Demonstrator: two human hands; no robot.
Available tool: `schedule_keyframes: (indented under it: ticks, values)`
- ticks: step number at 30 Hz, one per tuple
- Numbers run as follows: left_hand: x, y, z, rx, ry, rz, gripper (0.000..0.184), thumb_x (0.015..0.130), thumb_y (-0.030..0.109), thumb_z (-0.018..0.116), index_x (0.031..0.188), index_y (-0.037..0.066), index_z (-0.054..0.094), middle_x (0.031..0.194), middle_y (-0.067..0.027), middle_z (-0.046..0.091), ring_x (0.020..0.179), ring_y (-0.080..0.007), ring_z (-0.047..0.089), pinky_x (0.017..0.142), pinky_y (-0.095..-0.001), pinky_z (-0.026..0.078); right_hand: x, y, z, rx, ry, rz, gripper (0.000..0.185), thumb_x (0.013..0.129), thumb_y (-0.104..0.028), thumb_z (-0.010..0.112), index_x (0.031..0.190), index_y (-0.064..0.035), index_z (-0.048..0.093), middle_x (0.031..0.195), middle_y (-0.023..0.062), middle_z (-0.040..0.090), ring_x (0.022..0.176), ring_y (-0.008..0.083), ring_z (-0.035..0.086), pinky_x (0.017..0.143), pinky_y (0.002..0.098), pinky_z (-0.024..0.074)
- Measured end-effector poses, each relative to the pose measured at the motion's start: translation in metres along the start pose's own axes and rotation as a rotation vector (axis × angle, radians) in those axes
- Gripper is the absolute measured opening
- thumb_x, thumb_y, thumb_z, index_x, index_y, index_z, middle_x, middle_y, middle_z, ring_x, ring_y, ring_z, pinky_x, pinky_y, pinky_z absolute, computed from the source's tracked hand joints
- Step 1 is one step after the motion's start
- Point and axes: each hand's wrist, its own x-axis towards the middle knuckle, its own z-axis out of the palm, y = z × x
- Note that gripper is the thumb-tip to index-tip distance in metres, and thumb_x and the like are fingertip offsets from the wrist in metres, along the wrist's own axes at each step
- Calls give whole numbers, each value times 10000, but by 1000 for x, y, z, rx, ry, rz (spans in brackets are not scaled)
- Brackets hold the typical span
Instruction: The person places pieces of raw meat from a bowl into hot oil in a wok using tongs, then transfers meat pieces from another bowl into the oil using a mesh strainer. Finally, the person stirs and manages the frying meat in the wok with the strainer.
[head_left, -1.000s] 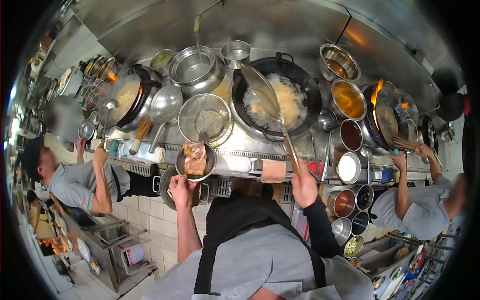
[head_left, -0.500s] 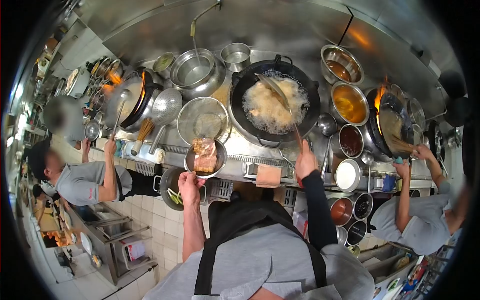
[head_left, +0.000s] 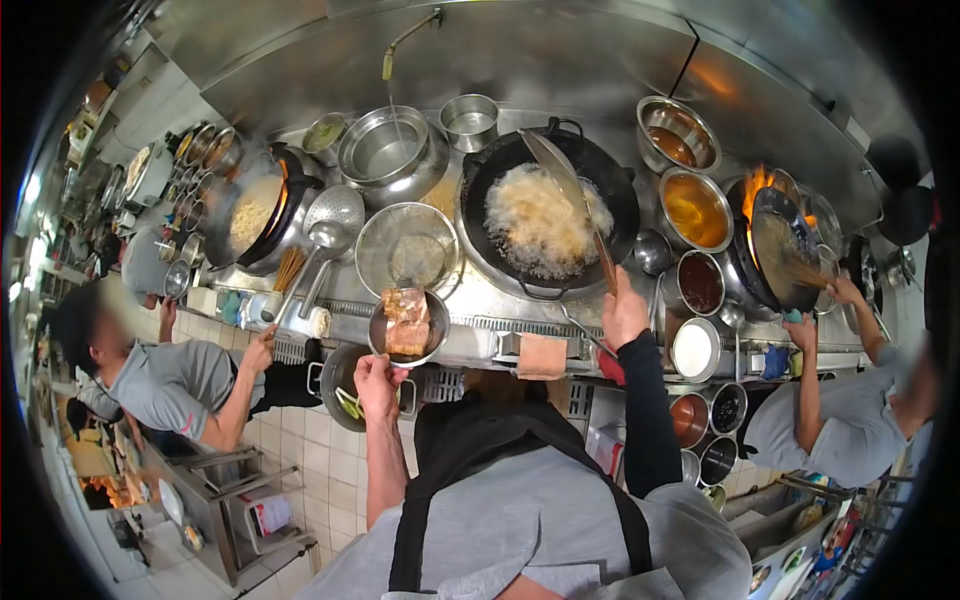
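Note:
My left hand (head_left: 380, 384) grips the near rim of a small metal bowl (head_left: 437, 335). Slabs of layered brown and pink meat (head_left: 407, 322) lie in it. My right hand (head_left: 625, 310) is closed round the wooden handle of a wide metal skimmer (head_left: 562, 175), seen at a slant. Its head is over the right side of a large black wok (head_left: 478, 190). Pale golden food (head_left: 530, 215) bubbles in the wok's oil, its kind hidden by foam. Beside the wok, just beyond the bowl, a round wire strainer (head_left: 385, 245) rests on the counter.
A co-worker (head_left: 185, 385) stands left, a ladle (head_left: 325, 236) in hand beside a wok (head_left: 285, 215). Another co-worker (head_left: 830, 420) works right at a flaming wok (head_left: 790, 270). Near my right arm are an oil bowl (head_left: 697, 210), a sauce pot (head_left: 703, 283) and a ladle (head_left: 653, 252).
My right hand has shifted slightly right and the skimmer has turned, its head now farther right over the wok. The bowl moved little. The left co-worker's ladle swung from the wok towards the counter.

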Motion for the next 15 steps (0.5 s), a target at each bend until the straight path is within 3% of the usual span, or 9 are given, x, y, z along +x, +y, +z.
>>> schedule_keyframes:
  ticks: [3, 7, 10, 15]
  values:
    - [3, 4, 5, 0, 3, -3, 111, 957, 72, 617, 928, 55, 511, 724, -37, 568, 570, -147, 612, 545, -261, 576, 0, 25, 45, -25, 163, -47, 606, 908, -101, 545, 1475, 33, 380, 955, 335, 675, 899, 511, 650, 811, 563, 511]
    - [9, 11, 5, -5, 2, 4, 91, 966, 55, 602, 947, 35, 515, 780, -70, 614, 581, -153, 635, 548, -270, 594, -28, 25, 5, -48, -43, 53, 598, 900, -99, 531, 1465, 38, 391, 948, 351, 662, 869, 511, 650, 778, 571, 510]
    - [18, 11, 4, -7, -9, 4, 86, 969, 46, 598, 967, 23, 516, 818, -85, 632, 584, -156, 643, 549, -273, 600, -56, -4, -23, -33, -4, 45, 589, 902, -108, 541, 1456, 44, 410, 960, 365, 654, 863, 507, 649, 778, 565, 507]
    - [36, 15, 15, 32, -32, -3, 103, 961, 49, 611, 993, 18, 519, 826, -83, 621, 618, -170, 650, 569, -280, 596, -64, -3, 23, 83, 8, -46, 601, 900, -67, 557, 1473, 31, 402, 991, 346, 662, 895, 506, 648, 798, 558, 505]
